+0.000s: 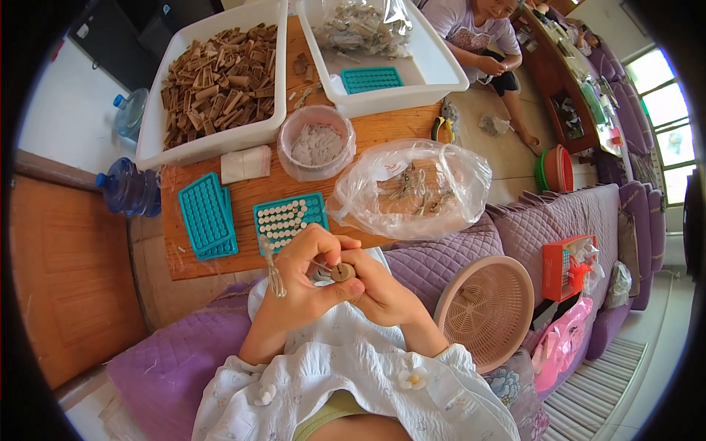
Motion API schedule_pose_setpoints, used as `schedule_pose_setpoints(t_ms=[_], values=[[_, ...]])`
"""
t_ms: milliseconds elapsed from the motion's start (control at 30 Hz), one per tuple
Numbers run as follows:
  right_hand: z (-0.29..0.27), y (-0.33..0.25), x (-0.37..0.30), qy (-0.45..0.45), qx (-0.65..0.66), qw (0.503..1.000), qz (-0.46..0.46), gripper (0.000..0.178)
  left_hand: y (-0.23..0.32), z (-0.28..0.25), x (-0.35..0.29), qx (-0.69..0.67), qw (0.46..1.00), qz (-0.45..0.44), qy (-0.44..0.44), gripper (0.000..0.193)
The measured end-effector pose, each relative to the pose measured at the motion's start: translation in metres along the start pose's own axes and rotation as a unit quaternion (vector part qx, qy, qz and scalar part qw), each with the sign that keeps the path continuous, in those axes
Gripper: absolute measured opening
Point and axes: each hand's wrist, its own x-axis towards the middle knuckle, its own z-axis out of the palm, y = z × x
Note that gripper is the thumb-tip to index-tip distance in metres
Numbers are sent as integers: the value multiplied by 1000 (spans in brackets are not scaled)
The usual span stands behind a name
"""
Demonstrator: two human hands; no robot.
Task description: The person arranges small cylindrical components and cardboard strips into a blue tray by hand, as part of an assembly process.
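Note:
Close to my chest, my right hand [382, 290] is wrapped round a short brown cardboard tube [343, 273], its round end turned up and showing a small dark slit. My left hand [305, 275] meets it there, with the thumb against the tube and the fingers curled. A bundle of pale cord [275, 275] hangs beside the back of my left hand, and a thin strand runs between its fingers. Just beyond my hands, on the wooden table, lies a teal tray [318, 209] with rows of white round pellets in its holes.
More teal trays [206, 217] lie left. A white tub [282, 95] holds many brown tubes; another tub [434, 81] holds bagged cord bundles. A basin [283, 158] contains greyish pieces. A clear bag [463, 180], pliers [443, 131], and a pink basket [523, 294] are right. Another person [471, 37] sits beyond.

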Motion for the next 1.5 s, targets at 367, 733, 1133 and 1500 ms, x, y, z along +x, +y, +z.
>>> schedule_pose_setpoints(t_ms=[367,733,1133,1500], values=[[13,10,1,28,97,995,18,27,-6,-4,3,-52,998,27,5,32],[22,13,10,46,182,982,30,32,-14,-12,8,-116,992,51,9,33],[30,30,56,100,88,990,36,25,-51,-35,22,-206,968,94,111,25],[54,52,102,160,-16,982,99,24,-80,-61,21,-333,899,40,283,27]])
